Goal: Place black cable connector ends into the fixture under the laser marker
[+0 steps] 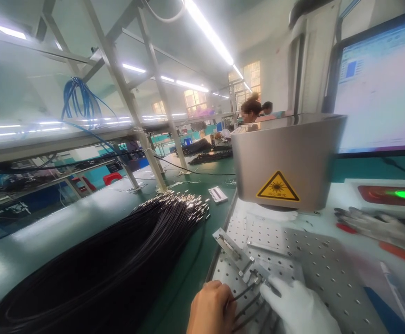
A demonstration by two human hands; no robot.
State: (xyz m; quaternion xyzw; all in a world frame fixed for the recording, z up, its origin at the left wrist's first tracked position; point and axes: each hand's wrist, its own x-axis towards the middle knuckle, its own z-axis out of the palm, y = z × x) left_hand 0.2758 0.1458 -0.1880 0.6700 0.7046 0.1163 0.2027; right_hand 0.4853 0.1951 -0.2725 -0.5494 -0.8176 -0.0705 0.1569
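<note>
My left hand (211, 308) is bare and curled at the bottom edge, its fingers closed on thin black cables (246, 301) that run toward a small metal fixture (239, 257). My right hand (298, 308) wears a white glove and rests beside it, fingertips pressed on the cable ends at the fixture. The fixture sits on a perforated metal plate (310, 260) under a grey laser marking head (287, 160) with a yellow warning label.
A large bundle of black cables with metal tips (118, 260) lies on the green bench (66, 227) at left. A monitor (383, 83) stands at right, and grey gloves (376, 227) lie beside it. Other people work at a far bench (254, 111).
</note>
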